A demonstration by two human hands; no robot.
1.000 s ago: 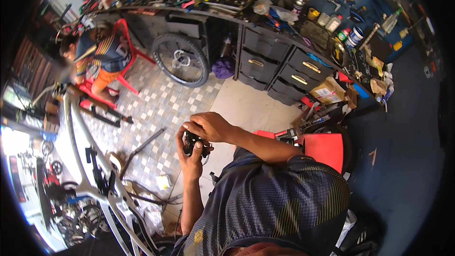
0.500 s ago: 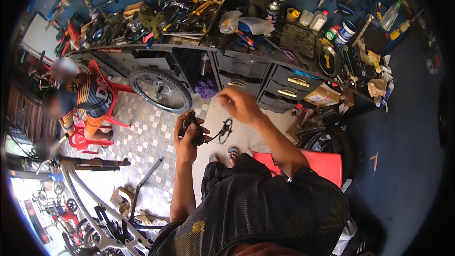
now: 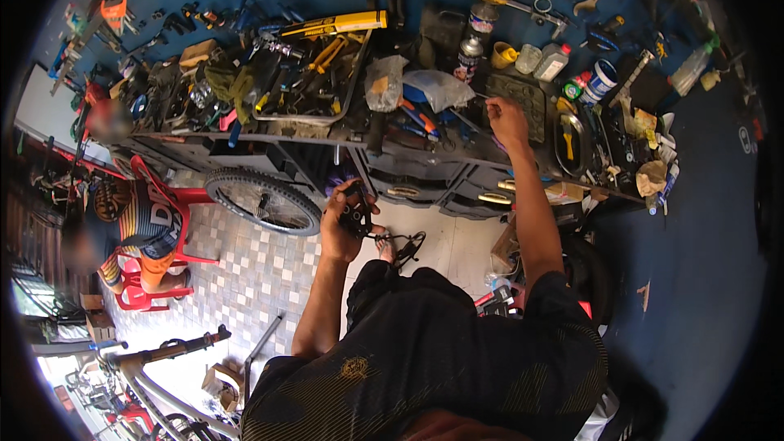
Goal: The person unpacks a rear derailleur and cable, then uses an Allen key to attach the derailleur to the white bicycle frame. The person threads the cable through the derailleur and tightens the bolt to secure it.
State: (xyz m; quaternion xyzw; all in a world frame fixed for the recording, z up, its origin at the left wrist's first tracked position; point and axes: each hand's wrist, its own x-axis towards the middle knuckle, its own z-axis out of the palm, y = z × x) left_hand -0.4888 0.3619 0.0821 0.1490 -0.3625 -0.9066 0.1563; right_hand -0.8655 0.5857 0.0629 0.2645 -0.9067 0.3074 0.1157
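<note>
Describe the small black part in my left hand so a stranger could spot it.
Start at the cluttered workbench along the blue wall, then drop below its dark drawers. The left hand holds a small black metal part there, the only piece lifted off the bench.

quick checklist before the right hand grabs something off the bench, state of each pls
1. Left hand grips the small black part: ok.
2. Part held free of the workbench: ok.
3. Right hand is over the bench top: ok.
4. Right hand empty: cannot tell, fingers too small.
5. Reach area uncluttered: not ok, loose tools and plastic bags crowd it.
6. Seated person apart from both hands: ok.
</note>
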